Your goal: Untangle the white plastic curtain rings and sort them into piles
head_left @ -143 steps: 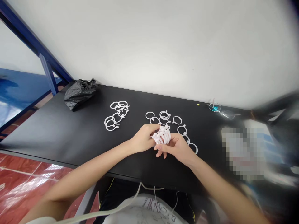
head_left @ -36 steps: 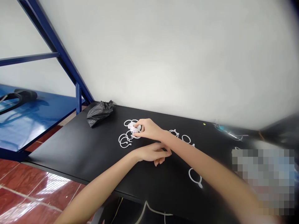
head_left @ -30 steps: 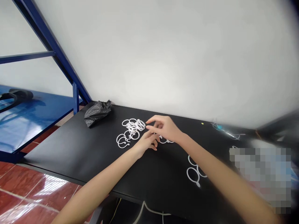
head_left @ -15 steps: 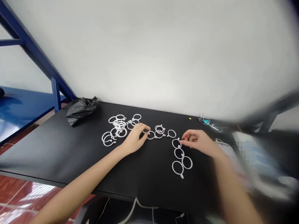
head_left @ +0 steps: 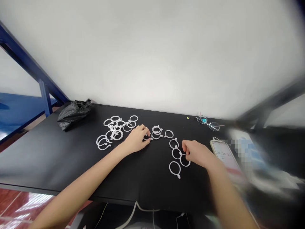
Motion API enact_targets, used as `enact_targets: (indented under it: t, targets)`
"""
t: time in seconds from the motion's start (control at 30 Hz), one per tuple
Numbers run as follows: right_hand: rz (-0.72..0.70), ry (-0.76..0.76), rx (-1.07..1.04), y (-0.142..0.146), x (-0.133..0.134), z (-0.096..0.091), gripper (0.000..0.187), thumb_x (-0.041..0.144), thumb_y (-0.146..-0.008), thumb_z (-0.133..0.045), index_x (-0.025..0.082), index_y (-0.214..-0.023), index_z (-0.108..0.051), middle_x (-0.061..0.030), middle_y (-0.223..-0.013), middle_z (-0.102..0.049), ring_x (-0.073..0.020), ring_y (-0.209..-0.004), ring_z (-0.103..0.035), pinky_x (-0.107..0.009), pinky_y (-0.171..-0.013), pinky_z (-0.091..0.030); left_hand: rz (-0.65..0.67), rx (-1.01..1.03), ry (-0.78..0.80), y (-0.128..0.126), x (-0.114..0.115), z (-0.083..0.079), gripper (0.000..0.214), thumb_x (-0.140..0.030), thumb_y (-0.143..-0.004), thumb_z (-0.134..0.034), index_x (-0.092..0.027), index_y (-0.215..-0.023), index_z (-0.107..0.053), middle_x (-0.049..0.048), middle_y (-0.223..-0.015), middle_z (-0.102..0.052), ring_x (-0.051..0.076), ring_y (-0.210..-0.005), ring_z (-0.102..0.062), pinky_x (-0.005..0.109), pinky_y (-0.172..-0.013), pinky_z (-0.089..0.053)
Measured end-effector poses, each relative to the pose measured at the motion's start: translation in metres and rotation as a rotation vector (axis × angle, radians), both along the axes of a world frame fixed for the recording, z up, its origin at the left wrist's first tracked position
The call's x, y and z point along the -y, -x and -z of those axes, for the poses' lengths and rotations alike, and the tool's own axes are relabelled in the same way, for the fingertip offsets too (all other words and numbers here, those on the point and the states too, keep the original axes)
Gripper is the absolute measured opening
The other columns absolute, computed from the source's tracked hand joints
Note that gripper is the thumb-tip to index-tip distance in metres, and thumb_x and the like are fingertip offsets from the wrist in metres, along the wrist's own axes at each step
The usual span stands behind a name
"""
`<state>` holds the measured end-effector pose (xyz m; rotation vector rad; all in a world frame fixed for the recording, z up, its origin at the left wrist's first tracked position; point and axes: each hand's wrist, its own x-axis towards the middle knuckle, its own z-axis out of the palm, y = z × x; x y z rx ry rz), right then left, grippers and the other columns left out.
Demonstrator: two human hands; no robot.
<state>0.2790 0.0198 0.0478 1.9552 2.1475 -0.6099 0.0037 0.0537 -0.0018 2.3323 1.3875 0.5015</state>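
Note:
White plastic curtain rings, each with a small eyelet, lie on a black tabletop (head_left: 78, 165). The fingers and thumb of my left hand (head_left: 134, 140) curl round one curtain ring (head_left: 144, 137), partly hiding it. My right hand (head_left: 196, 153) is closed, its fingertips at the upper edge of another curtain ring (head_left: 185, 166). That ring ends a curved row with a ring (head_left: 173, 148) and a separate ring (head_left: 174, 162) nearer me. Between my hands lie a few overlapping rings (head_left: 156, 138) and a single ring (head_left: 169, 130).
A loose pile of rings (head_left: 116, 139) sits left of my left hand. A crumpled black plastic bag (head_left: 75, 113) lies at the back left. Eyeglasses (head_left: 213, 126), a phone (head_left: 224, 152) and a blurred white-and-blue package (head_left: 252, 152) are on the right. A white wall backs the table.
My right hand has moved down along the row, from its upper ring to a lower one. My left hand stays among the rings with its fingers curled. The view has shifted slightly right.

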Motion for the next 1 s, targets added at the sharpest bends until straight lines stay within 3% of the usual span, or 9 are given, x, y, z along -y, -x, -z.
enact_targets:
  t: [0.2,0.3,0.4,0.53,0.63,0.77,0.83,0.9,1.0]
  targets:
    - [-0.034,-0.050,-0.320,-0.013,-0.008,-0.002,0.016,0.010,-0.068,-0.055,0.023,-0.078,-0.055,0.0031,-0.070,-0.064,-0.0146,-0.063,-0.058,-0.026,-0.056,-0.036,-0.029,-0.020,0.001,0.004,0.002,-0.001,0.013,-0.009,-0.078,-0.048,-0.020,-0.085,-0.049,0.0034,-0.085,-0.058,0.021,-0.083,-0.056,0.034,-0.076,-0.044]
    - [-0.043,-0.025,-0.285,-0.003,-0.008,0.006,0.020,0.009,-0.066,-0.056,0.022,-0.081,-0.058,0.0022,-0.073,-0.066,-0.0148,-0.064,-0.058,-0.026,-0.056,-0.035,-0.037,-0.046,0.043,0.002,0.001,-0.002,0.015,-0.009,-0.074,-0.050,-0.021,-0.082,-0.044,0.0012,-0.078,-0.057,0.020,-0.074,-0.054,0.031,-0.067,-0.041]
    - [-0.051,-0.013,-0.194,0.007,-0.007,0.012,0.015,0.007,-0.065,-0.055,0.021,-0.069,-0.056,0.0012,-0.069,-0.064,-0.0145,-0.062,-0.055,-0.026,-0.054,-0.033,-0.024,-0.056,0.042,0.001,0.000,-0.003,0.017,-0.009,-0.071,-0.050,-0.021,-0.080,-0.042,-0.0006,-0.073,-0.053,0.019,-0.068,-0.050,0.030,-0.063,-0.037]
    - [-0.069,-0.054,-0.313,0.006,-0.009,0.012,0.008,0.012,-0.069,-0.057,0.020,-0.067,-0.056,0.0005,-0.074,-0.062,-0.0140,-0.063,-0.056,-0.025,-0.057,-0.037,-0.016,0.067,0.004,0.004,0.001,-0.010,0.016,-0.009,-0.072,-0.048,-0.021,-0.082,-0.045,-0.0014,-0.074,-0.052,0.016,-0.065,-0.049,0.029,-0.061,-0.037]
    - [-0.082,-0.173,-0.421,0.005,-0.014,0.014,0.002,0.019,-0.074,-0.057,0.021,-0.073,-0.057,-0.0007,-0.086,-0.061,-0.0135,-0.068,-0.059,-0.026,-0.065,-0.042,0.038,0.236,-0.005,0.006,-0.003,-0.020,0.016,-0.011,-0.078,-0.047,-0.020,-0.090,-0.052,0.0014,-0.085,-0.061,0.016,-0.072,-0.055,0.028,-0.065,-0.042]
    - [-0.018,-0.263,-0.370,0.012,-0.021,0.029,0.002,0.018,-0.073,-0.056,0.020,-0.073,-0.056,-0.0009,-0.084,-0.058,-0.0135,-0.066,-0.055,-0.027,-0.063,-0.040,0.145,0.316,-0.061,-0.001,-0.011,-0.027,0.029,-0.017,-0.088,-0.047,-0.020,-0.116,-0.057,0.0051,-0.101,-0.068,0.019,-0.089,-0.062,0.031,-0.082,-0.046]
    - [0.021,-0.284,-0.351,0.016,-0.023,0.035,0.004,0.016,-0.070,-0.056,0.020,-0.072,-0.054,-0.0002,-0.080,-0.058,-0.0134,-0.064,-0.053,-0.026,-0.061,-0.038,0.218,0.298,-0.109,-0.006,-0.015,-0.028,0.025,-0.016,-0.090,-0.046,-0.020,-0.108,-0.062,0.0054,-0.100,-0.068,0.018,-0.090,-0.062,0.031,-0.086,-0.045]
    - [0.034,-0.285,-0.361,0.017,-0.025,0.038,0.010,0.014,-0.067,-0.056,0.020,-0.073,-0.053,0.0010,-0.078,-0.060,-0.0126,-0.061,-0.052,-0.025,-0.060,-0.037,0.275,0.285,-0.126,-0.009,-0.020,-0.028,0.024,-0.011,-0.087,-0.042,-0.018,-0.094,-0.064,0.0058,-0.099,-0.066,0.017,-0.085,-0.061,0.028,-0.080,-0.046]
    - [0.029,-0.273,-0.448,0.015,-0.028,0.037,0.016,0.013,-0.064,-0.058,0.021,-0.078,-0.054,0.0022,-0.077,-0.062,-0.0113,-0.058,-0.051,-0.024,-0.058,-0.038,0.291,0.266,-0.109,-0.010,-0.027,-0.028,0.029,-0.003,-0.080,-0.039,-0.017,-0.091,-0.063,0.0057,-0.095,-0.062,0.015,-0.077,-0.058,0.026,-0.071,-0.045]
